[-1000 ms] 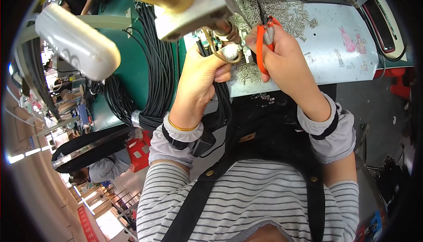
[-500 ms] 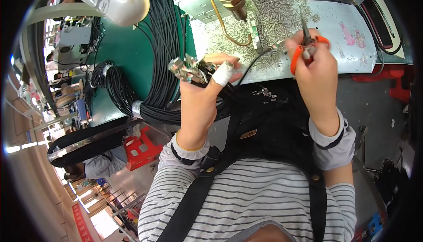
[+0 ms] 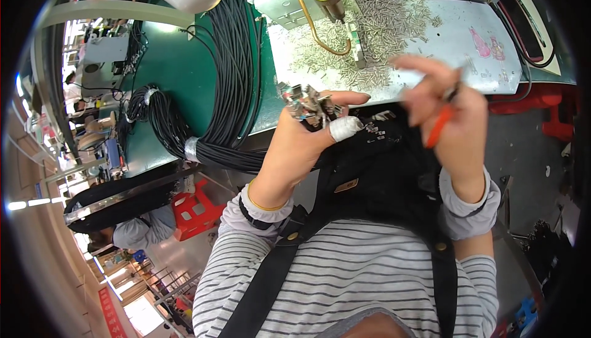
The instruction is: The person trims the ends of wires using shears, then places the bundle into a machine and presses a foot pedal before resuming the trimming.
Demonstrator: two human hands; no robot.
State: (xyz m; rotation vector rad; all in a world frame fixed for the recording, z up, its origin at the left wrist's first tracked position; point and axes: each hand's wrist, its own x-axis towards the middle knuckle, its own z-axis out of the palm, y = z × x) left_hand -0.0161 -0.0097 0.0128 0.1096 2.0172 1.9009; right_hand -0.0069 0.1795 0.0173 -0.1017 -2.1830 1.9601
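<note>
Metal connectors [image 3: 306, 103] on black cable ends sit bunched in the left hand [image 3: 301, 144], fingers closed around them, above the bench's [image 3: 184, 73] near edge. The blurred right hand [image 3: 449, 122] grips orange-handled cutters [image 3: 438, 125] just beside.

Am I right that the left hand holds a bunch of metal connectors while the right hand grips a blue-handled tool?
Not quite. In the head view the tool in the right hand has an orange-red handle, not blue. The rest stands: the left hand holds a bunch of metal connectors.
</note>
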